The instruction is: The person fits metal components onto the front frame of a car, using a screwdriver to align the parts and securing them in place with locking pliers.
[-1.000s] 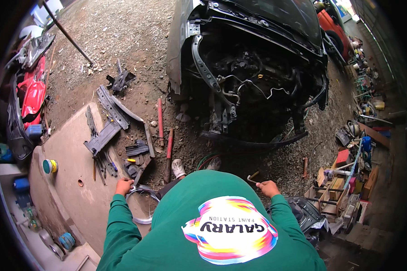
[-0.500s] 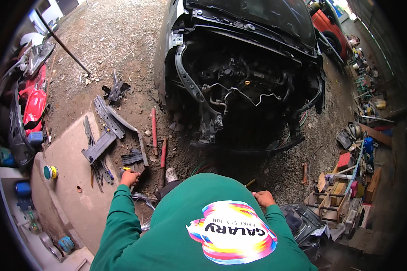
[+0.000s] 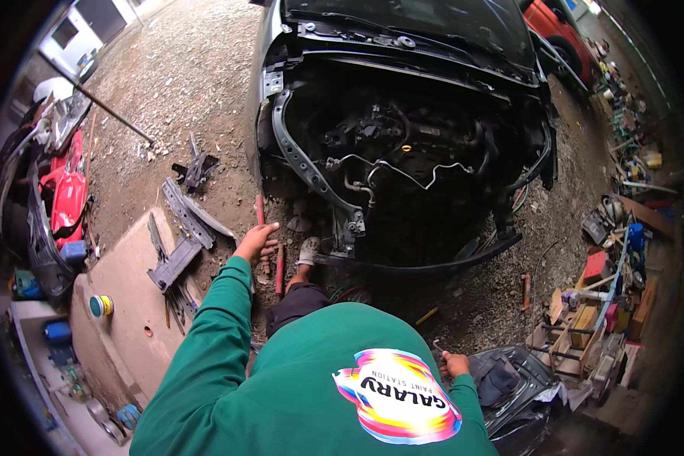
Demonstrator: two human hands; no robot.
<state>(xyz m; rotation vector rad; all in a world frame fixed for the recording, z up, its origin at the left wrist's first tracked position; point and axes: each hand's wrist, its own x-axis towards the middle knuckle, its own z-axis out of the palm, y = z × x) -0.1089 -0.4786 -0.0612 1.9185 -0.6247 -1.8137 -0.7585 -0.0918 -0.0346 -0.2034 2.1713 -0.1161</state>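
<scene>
My left hand (image 3: 257, 242) reaches out in front with its fingers apart, over a red bar (image 3: 280, 266) and a second red bar (image 3: 260, 204) on the dirt. Nothing shows in it. Low on the right, my right hand (image 3: 454, 366) is closed, and a thin metal tool (image 3: 437, 347) sticks out from its fingers; the rest of it is hidden. Ahead stands a dark car with its front stripped and the engine (image 3: 380, 129) bare. The car's lower front crossbar (image 3: 433, 270) lies just ahead of my body. My foot in a light shoe (image 3: 309, 249) is beside the crossbar's left end.
Metal car body parts (image 3: 176, 258) lie left on a concrete slab (image 3: 125, 319) with a small tub (image 3: 100, 305). A yellow stick (image 3: 427, 315) rests near the crossbar. Wooden crates (image 3: 581, 327) and dark panels (image 3: 509, 380) crowd the right. A slanted pole (image 3: 114, 114) stands far left.
My left hand has moved up and right, away from the metal parts and a small yellow-ended item, and its fingers have spread. My right hand has shifted slightly down; the metal tool now shows.
</scene>
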